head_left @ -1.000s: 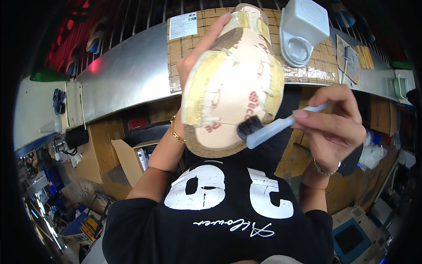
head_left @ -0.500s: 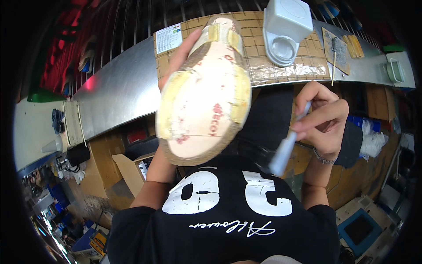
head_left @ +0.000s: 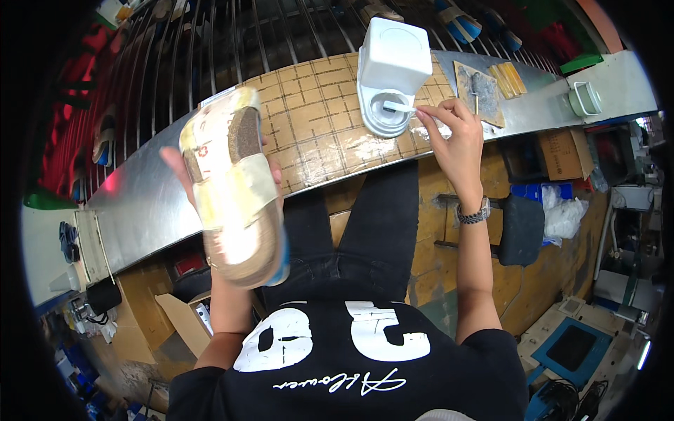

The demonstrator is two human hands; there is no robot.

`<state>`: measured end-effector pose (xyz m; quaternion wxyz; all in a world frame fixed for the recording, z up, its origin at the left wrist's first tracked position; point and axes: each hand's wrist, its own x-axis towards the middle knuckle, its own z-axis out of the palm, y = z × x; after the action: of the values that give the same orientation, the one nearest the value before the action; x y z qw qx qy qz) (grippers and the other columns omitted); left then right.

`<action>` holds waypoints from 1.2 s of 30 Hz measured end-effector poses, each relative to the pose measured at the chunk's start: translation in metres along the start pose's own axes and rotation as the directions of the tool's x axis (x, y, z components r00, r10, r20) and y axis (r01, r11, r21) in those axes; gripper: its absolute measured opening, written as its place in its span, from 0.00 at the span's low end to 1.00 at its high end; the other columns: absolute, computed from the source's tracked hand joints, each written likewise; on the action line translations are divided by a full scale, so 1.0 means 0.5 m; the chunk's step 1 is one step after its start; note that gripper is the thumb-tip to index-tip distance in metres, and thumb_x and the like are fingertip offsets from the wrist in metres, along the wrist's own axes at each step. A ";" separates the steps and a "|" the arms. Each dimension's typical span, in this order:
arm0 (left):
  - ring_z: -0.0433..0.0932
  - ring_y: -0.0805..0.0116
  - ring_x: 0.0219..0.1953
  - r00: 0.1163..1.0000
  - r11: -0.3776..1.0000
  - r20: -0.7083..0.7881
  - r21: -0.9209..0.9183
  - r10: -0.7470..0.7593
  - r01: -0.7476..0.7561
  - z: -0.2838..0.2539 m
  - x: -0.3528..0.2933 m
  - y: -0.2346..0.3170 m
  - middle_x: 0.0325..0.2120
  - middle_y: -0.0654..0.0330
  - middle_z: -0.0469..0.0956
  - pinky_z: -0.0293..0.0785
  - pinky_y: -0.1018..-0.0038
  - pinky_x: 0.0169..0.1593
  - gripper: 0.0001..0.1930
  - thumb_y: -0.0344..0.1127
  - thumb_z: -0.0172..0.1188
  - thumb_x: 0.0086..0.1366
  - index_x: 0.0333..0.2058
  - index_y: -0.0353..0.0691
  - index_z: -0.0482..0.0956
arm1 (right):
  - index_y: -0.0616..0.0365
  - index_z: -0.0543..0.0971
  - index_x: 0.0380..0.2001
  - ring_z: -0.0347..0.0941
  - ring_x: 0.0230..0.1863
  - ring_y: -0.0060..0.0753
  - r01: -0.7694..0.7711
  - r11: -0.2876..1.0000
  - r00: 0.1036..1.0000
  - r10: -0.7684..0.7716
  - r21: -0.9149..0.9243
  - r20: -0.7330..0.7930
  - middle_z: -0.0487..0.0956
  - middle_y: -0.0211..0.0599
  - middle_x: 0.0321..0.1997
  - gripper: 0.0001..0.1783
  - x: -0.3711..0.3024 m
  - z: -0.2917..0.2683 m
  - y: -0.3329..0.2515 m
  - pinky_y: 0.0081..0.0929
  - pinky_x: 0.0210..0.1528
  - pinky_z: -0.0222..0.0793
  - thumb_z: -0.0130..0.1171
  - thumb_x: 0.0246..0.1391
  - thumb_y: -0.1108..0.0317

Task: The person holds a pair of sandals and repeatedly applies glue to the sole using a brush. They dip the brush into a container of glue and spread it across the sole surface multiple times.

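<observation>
In my left hand (head_left: 180, 172) is a shoe upper on a blue last (head_left: 235, 186), tilted and partly smeared by motion. Pale yellowish strips wrap across its light underside, and a brown cork-like edge shows. My fingers grip it from both sides. Over the bench, my right hand (head_left: 455, 133) pinches a small brush with a pale handle (head_left: 400, 107). Its far end is inside the round cup (head_left: 388, 129) at the foot of a white dispenser (head_left: 394, 56); the tip is hard to make out there.
Taped cardboard (head_left: 316, 119) covers part of the metal bench (head_left: 147, 210). Right of the dispenser lie a stained board (head_left: 484, 88) and yellow strips (head_left: 508, 80). A metal-bar rack (head_left: 267, 35) stands behind. A dark stool (head_left: 521, 230) and an opened carton (head_left: 184, 319) are below.
My left hand has lowered the shoe leftward and turned it, showing the blue last. My right hand has carried the brush from near my chest forward into the dispenser's cup.
</observation>
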<state>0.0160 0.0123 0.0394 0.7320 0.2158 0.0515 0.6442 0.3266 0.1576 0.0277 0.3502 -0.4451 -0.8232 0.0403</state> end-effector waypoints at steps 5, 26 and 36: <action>0.81 0.48 0.32 0.973 1.000 -0.231 0.005 0.000 0.001 -0.003 -0.006 -0.011 0.39 0.40 0.77 0.77 0.57 0.29 0.63 0.88 0.34 0.55 0.65 0.28 0.58 | 0.55 0.88 0.35 0.71 0.26 0.33 -0.069 0.998 0.996 0.069 -0.002 0.056 0.77 0.33 0.26 0.10 -0.008 -0.007 0.001 0.31 0.33 0.61 0.67 0.57 0.61; 0.79 0.64 0.54 0.967 0.757 -0.241 0.646 0.078 0.100 0.081 0.013 -0.107 0.54 0.48 0.77 0.76 0.68 0.59 0.44 0.70 0.32 0.73 0.64 0.30 0.64 | 0.56 0.90 0.34 0.74 0.32 0.22 0.211 0.860 0.969 -0.123 0.465 -0.212 0.81 0.32 0.31 0.13 0.022 -0.128 -0.223 0.18 0.33 0.67 0.75 0.42 0.79; 0.83 0.64 0.42 0.989 0.553 -0.120 0.832 0.088 0.052 0.109 0.009 -0.098 0.39 0.48 0.84 0.78 0.71 0.46 0.50 0.77 0.37 0.65 0.50 0.25 0.77 | 0.63 0.87 0.36 0.72 0.37 0.25 0.188 0.892 0.976 -0.121 0.411 -0.184 0.80 0.36 0.34 0.09 0.034 -0.136 -0.259 0.20 0.42 0.64 0.68 0.49 0.81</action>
<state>0.0813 -0.0008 0.0704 0.5303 0.4885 0.4018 0.5646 0.2708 0.0764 0.1367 0.5032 -0.2926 -0.7978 0.1570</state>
